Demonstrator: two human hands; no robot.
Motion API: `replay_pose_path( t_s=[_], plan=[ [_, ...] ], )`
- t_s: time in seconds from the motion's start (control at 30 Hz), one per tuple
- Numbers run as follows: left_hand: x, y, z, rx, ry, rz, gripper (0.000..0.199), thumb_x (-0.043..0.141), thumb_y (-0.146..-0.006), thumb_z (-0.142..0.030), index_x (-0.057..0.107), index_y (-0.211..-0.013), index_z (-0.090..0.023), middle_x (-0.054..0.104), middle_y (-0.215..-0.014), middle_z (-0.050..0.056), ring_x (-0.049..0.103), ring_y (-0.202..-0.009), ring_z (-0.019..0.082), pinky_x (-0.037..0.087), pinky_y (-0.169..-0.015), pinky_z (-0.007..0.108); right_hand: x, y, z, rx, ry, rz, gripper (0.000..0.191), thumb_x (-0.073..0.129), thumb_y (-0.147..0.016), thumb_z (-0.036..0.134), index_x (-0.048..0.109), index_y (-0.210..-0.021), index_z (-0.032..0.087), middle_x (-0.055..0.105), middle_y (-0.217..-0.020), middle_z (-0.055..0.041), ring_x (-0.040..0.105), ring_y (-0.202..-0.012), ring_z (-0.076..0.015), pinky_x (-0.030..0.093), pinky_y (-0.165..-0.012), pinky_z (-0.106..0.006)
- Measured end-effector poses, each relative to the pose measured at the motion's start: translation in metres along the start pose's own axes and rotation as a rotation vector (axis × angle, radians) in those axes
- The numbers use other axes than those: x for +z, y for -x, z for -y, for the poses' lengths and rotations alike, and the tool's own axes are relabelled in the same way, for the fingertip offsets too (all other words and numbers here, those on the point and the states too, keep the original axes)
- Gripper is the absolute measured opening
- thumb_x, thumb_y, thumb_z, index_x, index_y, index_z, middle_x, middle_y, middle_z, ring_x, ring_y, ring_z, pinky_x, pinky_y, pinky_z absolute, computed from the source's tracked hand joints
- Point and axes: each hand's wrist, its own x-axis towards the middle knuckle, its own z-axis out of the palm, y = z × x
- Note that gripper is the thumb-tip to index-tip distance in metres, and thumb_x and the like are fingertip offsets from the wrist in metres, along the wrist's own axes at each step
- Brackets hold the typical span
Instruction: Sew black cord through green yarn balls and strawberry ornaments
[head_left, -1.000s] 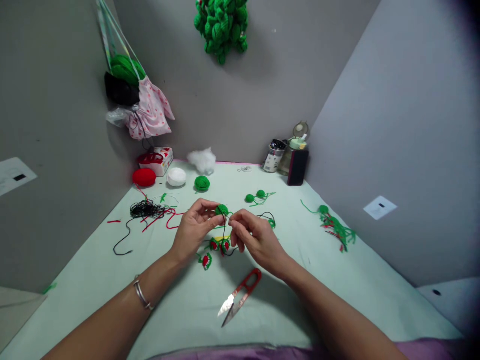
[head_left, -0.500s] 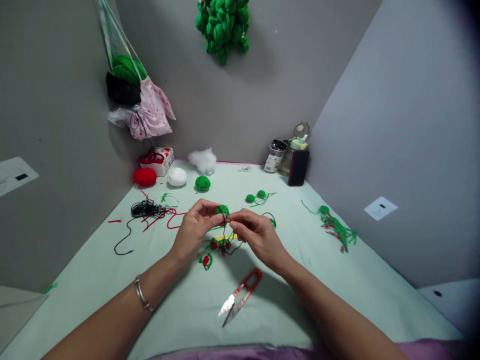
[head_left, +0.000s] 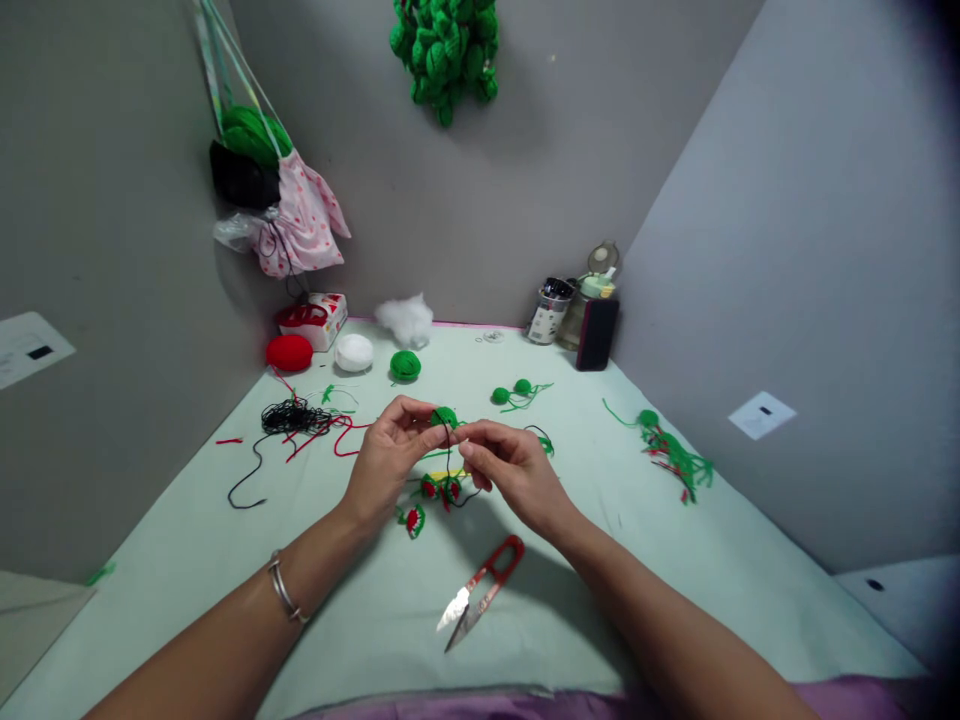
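Green ball (head_left: 448, 414) in the left hand (head_left: 386, 460) — black yarn (head_left: 449, 460) hanging straight down from it
Thumb and fingers pinch the ball; right hand (head_left: 525, 475), just beside, has fingertips closed — on what, I cannot tell. Pale green tabletop (head_left: 577, 430) below, grey wall (head_left: 525, 220) beyond.

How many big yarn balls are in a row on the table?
3: the red ball at the left, the white ball in the middle and the green ball at the right. None looks hidden.
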Motion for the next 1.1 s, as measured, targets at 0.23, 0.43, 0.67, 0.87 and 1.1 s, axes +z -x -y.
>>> replay_pose_path(
  t_s=[0.23, 0.43, 0.67, 0.87, 1.1],
  plan=[
    [-0.001, 0.000, -0.001, 0.015, 0.004, -0.020, 0.024, 0.080, -0.078, -0.024, 0.062, -0.092, -0.019, 0.065, -0.084, -0.003, 0.067, -0.078, 0.012, 0.055, -0.080, 0.028, 0.001, 0.002, 0.001, -0.017, 0.023, 0.008, 0.025, 0.065, -0.088, 0.039, 0.072, -0.097, 0.016, 0.055, -0.065, 0.0019, 0.045, -0.053, -0.0089, 0.039, -0.052, -0.025],
    [-0.002, 0.000, 0.001, 0.018, -0.015, 0.006, 0.024, 0.080, -0.077, -0.023, 0.062, -0.093, -0.019, 0.068, -0.086, -0.001, 0.066, -0.081, 0.014, 0.054, -0.080, 0.029, 0.004, 0.002, 0.003, -0.039, 0.026, -0.019, 0.022, 0.066, -0.087, 0.038, 0.068, -0.091, 0.016, 0.053, -0.062, 0.0029, 0.046, -0.053, -0.0093, 0.039, -0.051, -0.024],
    [0.002, 0.002, -0.002, -0.042, -0.002, -0.012, 0.023, 0.080, -0.075, -0.025, 0.064, -0.090, -0.019, 0.068, -0.082, -0.001, 0.064, -0.079, 0.014, 0.053, -0.080, 0.030, 0.007, 0.000, -0.001, -0.055, 0.040, -0.070, 0.021, 0.068, -0.086, 0.037, 0.065, -0.082, 0.017, 0.055, -0.065, 0.0021, 0.048, -0.054, -0.0096, 0.041, -0.052, -0.024],
    [0.001, 0.003, -0.001, -0.036, -0.043, -0.036, 0.023, 0.081, -0.074, -0.025, 0.065, -0.090, -0.019, 0.068, -0.086, 0.000, 0.063, -0.083, 0.013, 0.051, -0.079, 0.027, 0.009, -0.004, -0.011, -0.019, -0.027, -0.088, 0.023, 0.073, -0.082, 0.035, 0.057, -0.078, 0.019, 0.057, -0.062, 0.0037, 0.049, -0.050, -0.0088, 0.041, -0.049, -0.023],
    [0.000, 0.003, -0.001, -0.032, -0.109, 0.016, 0.026, 0.082, -0.074, -0.029, 0.064, -0.090, -0.019, 0.069, -0.086, 0.001, 0.066, -0.079, 0.016, 0.053, -0.077, 0.031, 0.005, -0.006, -0.009, -0.047, -0.066, -0.137, 0.029, 0.076, -0.079, 0.038, 0.054, -0.081, 0.020, 0.059, -0.063, 0.0043, 0.053, -0.049, -0.0091, 0.044, -0.047, -0.022]
  ],
)
